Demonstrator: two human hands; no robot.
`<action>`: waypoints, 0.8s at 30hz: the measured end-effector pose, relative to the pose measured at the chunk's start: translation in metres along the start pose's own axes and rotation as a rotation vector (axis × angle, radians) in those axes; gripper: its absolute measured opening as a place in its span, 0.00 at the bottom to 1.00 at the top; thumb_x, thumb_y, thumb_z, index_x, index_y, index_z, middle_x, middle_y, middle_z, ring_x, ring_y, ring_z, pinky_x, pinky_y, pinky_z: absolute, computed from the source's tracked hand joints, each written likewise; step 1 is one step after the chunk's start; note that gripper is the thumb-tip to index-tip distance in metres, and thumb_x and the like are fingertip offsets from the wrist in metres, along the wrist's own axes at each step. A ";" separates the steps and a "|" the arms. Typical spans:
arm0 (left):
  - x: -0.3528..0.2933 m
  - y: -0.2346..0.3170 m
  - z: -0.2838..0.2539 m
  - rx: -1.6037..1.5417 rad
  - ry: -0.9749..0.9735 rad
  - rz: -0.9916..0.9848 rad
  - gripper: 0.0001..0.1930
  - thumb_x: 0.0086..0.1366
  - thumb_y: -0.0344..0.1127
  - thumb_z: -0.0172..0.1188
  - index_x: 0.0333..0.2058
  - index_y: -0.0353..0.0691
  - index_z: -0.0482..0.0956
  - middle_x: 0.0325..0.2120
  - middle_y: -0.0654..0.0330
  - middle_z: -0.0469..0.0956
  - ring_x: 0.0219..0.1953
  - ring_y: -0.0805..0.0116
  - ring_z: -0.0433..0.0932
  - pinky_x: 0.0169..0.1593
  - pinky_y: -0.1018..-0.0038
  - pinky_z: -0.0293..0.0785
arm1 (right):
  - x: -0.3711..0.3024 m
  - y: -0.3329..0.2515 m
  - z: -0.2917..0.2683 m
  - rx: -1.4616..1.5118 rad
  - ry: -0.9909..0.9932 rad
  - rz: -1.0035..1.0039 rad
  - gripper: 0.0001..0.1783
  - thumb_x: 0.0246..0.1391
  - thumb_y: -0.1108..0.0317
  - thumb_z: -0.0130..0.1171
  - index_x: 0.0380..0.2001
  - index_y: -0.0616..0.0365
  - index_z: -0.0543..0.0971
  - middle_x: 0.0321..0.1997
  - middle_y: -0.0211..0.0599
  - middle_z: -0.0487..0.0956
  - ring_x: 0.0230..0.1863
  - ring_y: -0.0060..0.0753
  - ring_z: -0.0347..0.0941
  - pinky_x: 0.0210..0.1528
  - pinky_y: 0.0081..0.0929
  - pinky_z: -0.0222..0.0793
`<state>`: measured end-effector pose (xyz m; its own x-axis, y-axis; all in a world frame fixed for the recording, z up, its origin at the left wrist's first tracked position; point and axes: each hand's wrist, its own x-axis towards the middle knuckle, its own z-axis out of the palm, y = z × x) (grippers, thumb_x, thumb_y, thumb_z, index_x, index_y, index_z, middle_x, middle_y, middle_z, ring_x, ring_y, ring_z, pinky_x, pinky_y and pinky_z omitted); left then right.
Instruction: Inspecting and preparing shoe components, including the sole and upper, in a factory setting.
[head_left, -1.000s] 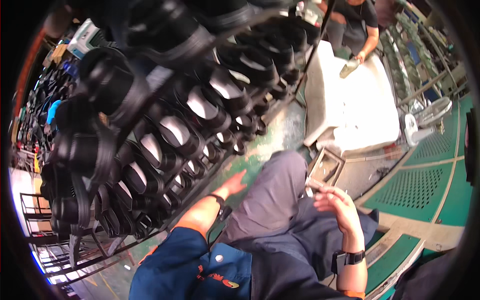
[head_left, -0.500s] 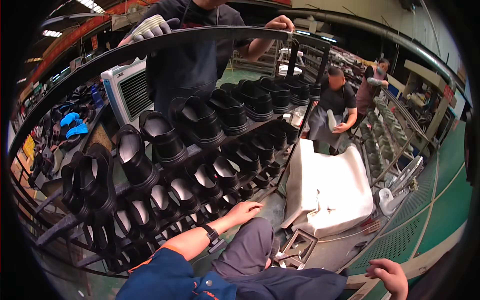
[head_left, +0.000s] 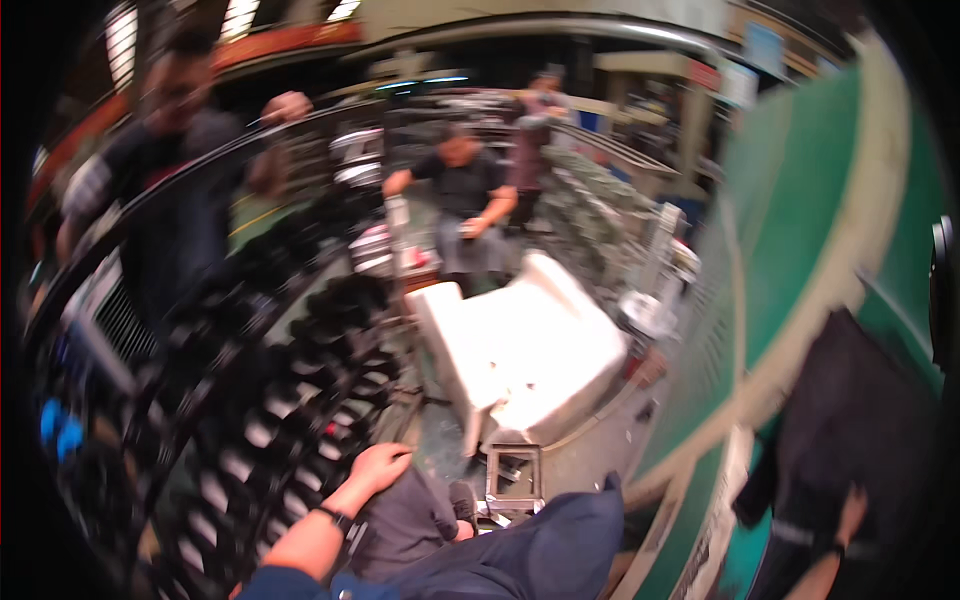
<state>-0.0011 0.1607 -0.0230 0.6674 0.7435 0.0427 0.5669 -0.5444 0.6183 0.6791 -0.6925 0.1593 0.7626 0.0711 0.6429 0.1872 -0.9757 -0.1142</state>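
The rack of black rubber boots [head_left: 290, 400], their pale-lined open tops turned up and outward in curved metal rows, fills the left of the view and is the nearest thing to the person's left hand [head_left: 378, 468]. That hand lies just beside the rack's near edge, palm down on the grey trouser leg [head_left: 405, 520]. Its fingers are loosely spread and close on nothing. A black wristband [head_left: 335, 518] sits behind it.

The right hand [head_left: 850, 512] is well apart from the rack, far over on the other side and low in the view, against a dark shape. It is too blurred and dim to tell whether it is spread or closed, or whether it holds anything.

As a judgement, this is a pause between grips: no boot is touched and both hands are off the rack. Taking a boot from here would call for the left hand to lift off the knee and reach across to the closest row.

Beyond the rack's near end stands a large white moulded block [head_left: 520, 365], with a small square metal frame [head_left: 513, 478] at its foot. Farther from the rack, past the block, runs a green perforated metal guard [head_left: 800, 250]. Behind the rack a seated person in a dark shirt [head_left: 462, 195] works with both hands, and a standing person [head_left: 170, 220] leans on the rack's top rail.
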 end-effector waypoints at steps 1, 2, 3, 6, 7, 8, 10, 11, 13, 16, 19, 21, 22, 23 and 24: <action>-0.011 0.022 -0.012 0.039 0.078 -0.021 0.18 0.63 0.46 0.55 0.43 0.42 0.84 0.42 0.52 0.83 0.48 0.54 0.80 0.52 0.64 0.76 | -0.055 -0.034 0.061 0.249 -0.384 0.100 0.27 0.66 0.51 0.48 0.57 0.61 0.75 0.63 0.54 0.71 0.65 0.46 0.66 0.69 0.39 0.57; -0.032 0.042 -0.032 0.086 0.151 -0.043 0.15 0.63 0.40 0.57 0.40 0.37 0.84 0.40 0.50 0.83 0.46 0.54 0.81 0.51 0.66 0.75 | -0.086 -0.139 0.086 -0.185 -0.454 0.176 0.33 0.65 0.45 0.45 0.63 0.59 0.69 0.70 0.51 0.64 0.69 0.52 0.59 0.70 0.40 0.55; -0.030 0.030 -0.027 0.058 0.158 -0.060 0.15 0.63 0.39 0.56 0.40 0.33 0.84 0.38 0.50 0.84 0.45 0.57 0.82 0.51 0.68 0.75 | -0.078 -0.163 0.049 -0.138 -0.463 0.321 0.36 0.63 0.41 0.44 0.64 0.56 0.69 0.69 0.48 0.65 0.71 0.50 0.57 0.71 0.43 0.54; -0.035 0.023 -0.033 -0.019 0.002 -0.117 0.15 0.66 0.35 0.55 0.47 0.35 0.81 0.50 0.41 0.77 0.52 0.49 0.76 0.58 0.62 0.70 | -0.028 -0.173 0.025 -0.071 -0.401 0.379 0.41 0.55 0.37 0.50 0.64 0.54 0.69 0.69 0.44 0.66 0.70 0.48 0.59 0.70 0.41 0.55; -0.034 0.023 -0.029 0.056 0.102 0.063 0.14 0.69 0.35 0.52 0.42 0.34 0.83 0.39 0.49 0.83 0.44 0.53 0.80 0.53 0.66 0.73 | -0.019 -0.160 0.019 0.086 -0.413 0.495 0.41 0.54 0.37 0.51 0.65 0.50 0.68 0.69 0.44 0.66 0.70 0.49 0.61 0.70 0.44 0.53; -0.031 0.020 -0.031 0.075 0.077 0.099 0.14 0.69 0.35 0.52 0.42 0.34 0.83 0.39 0.49 0.83 0.44 0.53 0.80 0.53 0.66 0.73 | -0.008 -0.163 0.026 0.152 -0.343 0.651 0.40 0.54 0.40 0.51 0.66 0.49 0.66 0.69 0.41 0.68 0.69 0.48 0.62 0.70 0.43 0.54; -0.018 0.015 -0.021 0.074 -0.055 0.062 0.15 0.70 0.38 0.51 0.45 0.35 0.82 0.45 0.48 0.81 0.49 0.53 0.77 0.56 0.65 0.71 | -0.008 -0.139 0.020 0.258 -0.155 0.987 0.39 0.55 0.43 0.50 0.68 0.47 0.63 0.69 0.43 0.67 0.69 0.48 0.62 0.70 0.46 0.53; -0.019 0.016 -0.027 0.101 -0.076 0.026 0.16 0.70 0.39 0.51 0.46 0.35 0.82 0.47 0.48 0.79 0.52 0.53 0.76 0.58 0.65 0.70 | -0.003 -0.149 0.031 0.374 -0.088 1.110 0.40 0.55 0.43 0.49 0.69 0.46 0.61 0.69 0.44 0.66 0.70 0.50 0.61 0.70 0.48 0.53; -0.015 0.012 -0.034 0.122 -0.150 -0.059 0.18 0.71 0.41 0.51 0.49 0.36 0.81 0.53 0.47 0.77 0.57 0.52 0.74 0.61 0.64 0.67 | 0.032 -0.179 0.047 0.547 -0.084 1.125 0.39 0.57 0.46 0.48 0.70 0.44 0.57 0.71 0.50 0.60 0.71 0.58 0.57 0.70 0.55 0.51; -0.003 0.010 -0.013 0.050 -0.108 -0.031 0.18 0.71 0.43 0.52 0.49 0.36 0.81 0.48 0.48 0.81 0.52 0.57 0.78 0.58 0.68 0.70 | 0.057 -0.221 0.090 0.091 -0.407 0.461 0.34 0.61 0.48 0.46 0.68 0.46 0.64 0.75 0.47 0.54 0.72 0.64 0.52 0.71 0.52 0.53; -0.011 0.020 -0.028 0.067 -0.050 -0.056 0.18 0.71 0.42 0.52 0.49 0.37 0.81 0.48 0.48 0.81 0.52 0.59 0.77 0.59 0.69 0.69 | 0.043 -0.312 0.117 0.085 -0.439 0.491 0.34 0.61 0.48 0.46 0.68 0.47 0.64 0.74 0.47 0.55 0.72 0.62 0.52 0.71 0.51 0.53; -0.013 0.036 -0.032 0.138 -0.025 0.032 0.17 0.71 0.41 0.51 0.48 0.36 0.82 0.46 0.48 0.81 0.51 0.57 0.78 0.57 0.68 0.70 | -0.006 -0.317 0.118 0.038 -0.456 0.519 0.33 0.61 0.48 0.46 0.67 0.48 0.64 0.74 0.47 0.56 0.72 0.61 0.52 0.71 0.50 0.52; -0.011 0.044 -0.033 0.171 -0.027 0.080 0.17 0.71 0.40 0.51 0.47 0.35 0.82 0.45 0.48 0.81 0.50 0.56 0.78 0.57 0.68 0.70 | -0.006 -0.316 0.115 0.002 -0.464 0.539 0.33 0.61 0.48 0.46 0.67 0.48 0.65 0.74 0.47 0.57 0.72 0.60 0.52 0.71 0.50 0.52; -0.008 0.051 -0.031 0.200 -0.032 0.129 0.16 0.71 0.39 0.51 0.46 0.35 0.82 0.44 0.48 0.82 0.49 0.55 0.78 0.56 0.67 0.71 | -0.007 -0.313 0.107 -0.040 -0.470 0.560 0.33 0.61 0.48 0.46 0.67 0.49 0.65 0.73 0.47 0.57 0.72 0.60 0.52 0.71 0.50 0.52; -0.008 0.055 -0.030 0.228 -0.031 0.173 0.16 0.71 0.39 0.51 0.45 0.34 0.82 0.43 0.48 0.82 0.48 0.54 0.78 0.55 0.67 0.71 | 0.042 -0.325 0.102 -0.077 -0.476 0.573 0.33 0.61 0.48 0.46 0.67 0.49 0.65 0.73 0.47 0.58 0.73 0.59 0.52 0.71 0.49 0.52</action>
<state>0.0107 0.1368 0.0346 0.7760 0.6217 0.1059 0.5352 -0.7380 0.4110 0.7136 -0.3510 0.1462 0.9163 -0.3878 0.0997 -0.3505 -0.8972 -0.2685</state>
